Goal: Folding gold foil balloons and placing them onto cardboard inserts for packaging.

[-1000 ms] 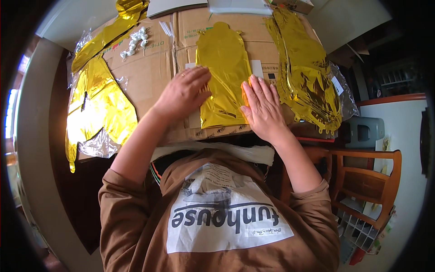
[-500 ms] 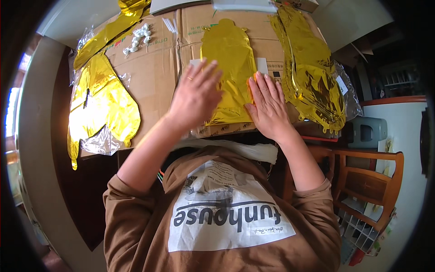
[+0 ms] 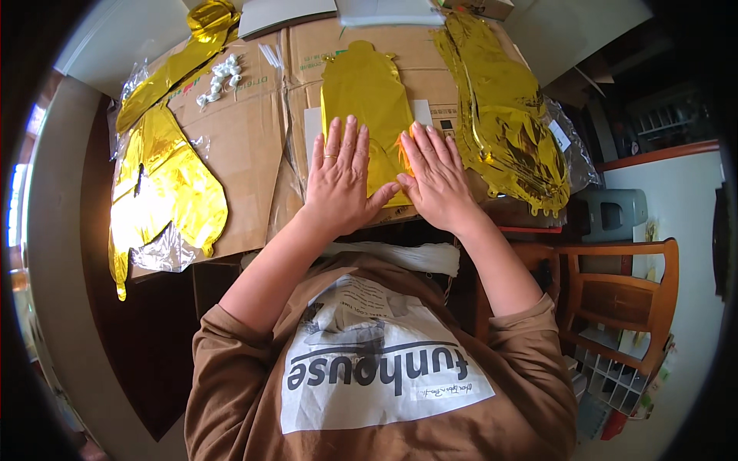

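A flat gold foil balloon lies on a flattened cardboard box in front of me. My left hand rests palm down on its near end, fingers spread. My right hand lies flat beside it, pressing the balloon's right edge, with something orange showing at the fingers. Neither hand grips anything.
More gold foil balloons lie at the left and in a pile at the right. Small white pieces sit at the far left of the cardboard. A wooden chair stands at my right, with a grey container behind it.
My left hand has slid from the bare cardboard rightward onto the gold balloon, coming to lie flat beside the right hand. The right hand stays on the balloon's right edge.
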`<act>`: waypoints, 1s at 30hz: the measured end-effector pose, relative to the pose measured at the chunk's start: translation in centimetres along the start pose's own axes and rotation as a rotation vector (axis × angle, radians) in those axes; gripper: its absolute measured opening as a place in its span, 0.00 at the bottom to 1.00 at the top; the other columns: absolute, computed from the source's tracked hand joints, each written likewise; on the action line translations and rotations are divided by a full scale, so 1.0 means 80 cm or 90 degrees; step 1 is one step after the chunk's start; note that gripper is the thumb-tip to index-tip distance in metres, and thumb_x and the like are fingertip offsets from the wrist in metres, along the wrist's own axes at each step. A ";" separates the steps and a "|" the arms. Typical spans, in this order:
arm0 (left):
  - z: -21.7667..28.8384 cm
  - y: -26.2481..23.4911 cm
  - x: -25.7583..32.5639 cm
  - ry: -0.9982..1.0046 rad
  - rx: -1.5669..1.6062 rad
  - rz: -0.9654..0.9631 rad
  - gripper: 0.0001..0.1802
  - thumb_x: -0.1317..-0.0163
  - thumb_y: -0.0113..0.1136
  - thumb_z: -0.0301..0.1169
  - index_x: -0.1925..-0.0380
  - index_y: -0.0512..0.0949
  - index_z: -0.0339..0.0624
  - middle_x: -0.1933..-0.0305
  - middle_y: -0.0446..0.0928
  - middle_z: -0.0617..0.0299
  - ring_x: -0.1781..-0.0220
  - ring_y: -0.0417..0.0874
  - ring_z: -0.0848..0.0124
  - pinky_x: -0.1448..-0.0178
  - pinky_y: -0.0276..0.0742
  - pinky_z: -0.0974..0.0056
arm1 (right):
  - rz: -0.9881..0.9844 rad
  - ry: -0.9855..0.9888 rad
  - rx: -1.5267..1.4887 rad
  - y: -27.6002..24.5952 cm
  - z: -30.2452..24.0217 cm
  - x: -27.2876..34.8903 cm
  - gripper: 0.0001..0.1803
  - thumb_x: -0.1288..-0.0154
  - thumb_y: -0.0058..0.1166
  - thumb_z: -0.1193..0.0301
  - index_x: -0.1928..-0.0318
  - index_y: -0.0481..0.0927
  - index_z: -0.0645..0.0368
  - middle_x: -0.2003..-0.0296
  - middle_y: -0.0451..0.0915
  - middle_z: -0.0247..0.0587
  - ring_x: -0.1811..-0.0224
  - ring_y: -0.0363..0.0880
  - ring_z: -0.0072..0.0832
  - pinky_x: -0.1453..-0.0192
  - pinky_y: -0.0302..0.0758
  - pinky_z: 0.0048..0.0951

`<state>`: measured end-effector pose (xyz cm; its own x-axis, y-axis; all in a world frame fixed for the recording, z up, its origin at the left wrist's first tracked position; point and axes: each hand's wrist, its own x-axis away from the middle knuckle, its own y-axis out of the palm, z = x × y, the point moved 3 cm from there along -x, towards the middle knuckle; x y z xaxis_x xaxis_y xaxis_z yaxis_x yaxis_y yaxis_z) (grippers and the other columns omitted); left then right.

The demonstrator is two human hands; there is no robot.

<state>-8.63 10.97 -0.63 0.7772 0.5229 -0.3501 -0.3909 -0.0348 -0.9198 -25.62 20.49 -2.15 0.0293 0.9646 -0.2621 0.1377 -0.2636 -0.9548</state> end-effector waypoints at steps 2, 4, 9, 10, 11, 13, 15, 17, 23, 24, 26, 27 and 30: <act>0.018 -0.017 -0.001 -0.026 -0.006 0.027 0.52 0.32 0.53 0.64 0.25 0.61 0.28 0.18 0.55 0.36 0.14 0.48 0.42 0.15 0.41 0.39 | -0.008 0.002 -0.028 0.000 -0.001 0.000 0.40 0.26 0.53 0.55 0.21 0.59 0.59 0.20 0.54 0.55 0.18 0.51 0.51 0.17 0.47 0.58; 0.034 -0.014 -0.003 -0.046 0.015 0.036 0.52 0.33 0.55 0.63 0.25 0.61 0.27 0.18 0.55 0.37 0.15 0.48 0.41 0.15 0.40 0.39 | 0.000 -0.009 -0.015 0.000 0.000 0.004 0.39 0.25 0.52 0.56 0.22 0.59 0.60 0.21 0.56 0.56 0.18 0.52 0.51 0.17 0.47 0.56; 0.031 0.018 0.007 -0.084 0.021 0.007 0.52 0.30 0.50 0.64 0.23 0.56 0.28 0.17 0.53 0.38 0.14 0.47 0.43 0.15 0.37 0.41 | 0.053 0.072 -0.326 -0.026 0.026 -0.017 0.31 0.22 0.51 0.62 0.26 0.65 0.64 0.30 0.71 0.61 0.27 0.70 0.51 0.23 0.66 0.45; 0.030 0.018 0.007 -0.093 0.002 -0.027 0.53 0.29 0.48 0.65 0.23 0.55 0.28 0.17 0.52 0.39 0.14 0.46 0.43 0.14 0.36 0.41 | 0.068 0.118 -0.390 -0.041 0.039 -0.028 0.29 0.24 0.54 0.64 0.28 0.68 0.63 0.32 0.73 0.60 0.31 0.73 0.50 0.27 0.70 0.44; 0.033 0.018 0.009 -0.093 0.001 -0.030 0.53 0.29 0.48 0.65 0.23 0.55 0.28 0.17 0.52 0.38 0.14 0.46 0.43 0.14 0.36 0.41 | 0.083 0.168 -0.454 -0.055 0.055 -0.039 0.28 0.26 0.58 0.66 0.30 0.71 0.63 0.35 0.75 0.59 0.34 0.77 0.49 0.30 0.75 0.43; 0.032 0.015 0.005 -0.089 -0.008 -0.031 0.53 0.29 0.48 0.65 0.23 0.55 0.28 0.17 0.52 0.38 0.14 0.46 0.43 0.14 0.36 0.41 | -0.005 0.174 -0.372 -0.074 0.081 -0.071 0.27 0.29 0.62 0.71 0.33 0.74 0.62 0.40 0.80 0.51 0.37 0.79 0.38 0.33 0.76 0.34; 0.032 0.015 0.005 -0.082 -0.008 -0.025 0.54 0.29 0.48 0.65 0.23 0.55 0.27 0.17 0.52 0.38 0.14 0.46 0.43 0.14 0.36 0.41 | -0.090 0.130 -0.313 -0.067 0.101 -0.100 0.28 0.37 0.69 0.70 0.38 0.77 0.63 0.43 0.79 0.49 0.40 0.79 0.38 0.34 0.76 0.35; 0.032 0.015 0.006 -0.082 -0.003 -0.019 0.54 0.30 0.48 0.65 0.23 0.55 0.27 0.17 0.52 0.37 0.14 0.45 0.43 0.14 0.35 0.41 | -0.177 0.061 -0.217 -0.054 0.108 -0.127 0.30 0.41 0.73 0.68 0.40 0.78 0.63 0.44 0.78 0.48 0.40 0.79 0.39 0.34 0.76 0.35; 0.033 0.011 0.005 -0.090 0.016 -0.012 0.54 0.30 0.49 0.65 0.23 0.54 0.27 0.17 0.51 0.37 0.14 0.44 0.43 0.14 0.34 0.41 | -0.345 0.021 -0.110 -0.050 0.106 -0.176 0.32 0.54 0.80 0.64 0.53 0.77 0.64 0.51 0.79 0.49 0.48 0.79 0.40 0.46 0.77 0.38; 0.033 0.010 0.006 -0.091 0.014 -0.012 0.54 0.30 0.50 0.65 0.23 0.54 0.27 0.17 0.51 0.37 0.14 0.44 0.43 0.14 0.34 0.41 | -0.354 0.002 -0.098 -0.050 0.106 -0.180 0.32 0.55 0.81 0.64 0.53 0.77 0.64 0.53 0.80 0.48 0.51 0.80 0.39 0.48 0.78 0.38; 0.033 0.010 0.006 -0.090 0.016 -0.008 0.54 0.30 0.50 0.65 0.23 0.54 0.27 0.17 0.51 0.38 0.13 0.44 0.44 0.14 0.33 0.41 | -0.411 0.057 -0.163 -0.049 0.110 -0.186 0.28 0.51 0.79 0.66 0.54 0.77 0.63 0.60 0.82 0.44 0.58 0.82 0.35 0.56 0.79 0.35; 0.034 0.011 0.007 -0.090 0.019 -0.004 0.54 0.30 0.50 0.65 0.23 0.54 0.27 0.17 0.51 0.38 0.13 0.44 0.44 0.14 0.33 0.41 | -0.440 0.084 -0.196 -0.049 0.111 -0.189 0.25 0.49 0.78 0.67 0.55 0.78 0.62 0.63 0.83 0.42 0.61 0.82 0.32 0.59 0.79 0.33; 0.034 0.009 0.007 -0.093 0.026 -0.008 0.55 0.31 0.51 0.65 0.23 0.54 0.27 0.17 0.51 0.38 0.13 0.44 0.44 0.14 0.33 0.41 | -0.461 0.267 -0.486 -0.055 0.118 -0.181 0.16 0.40 0.72 0.71 0.55 0.81 0.62 0.68 0.83 0.35 0.69 0.81 0.22 0.68 0.77 0.25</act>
<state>-9.85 13.52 -1.03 0.7029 0.6419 -0.3062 -0.4033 0.0052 -0.9150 -35.97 7.63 4.49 0.0073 0.8528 0.5222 0.8211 0.2930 -0.4899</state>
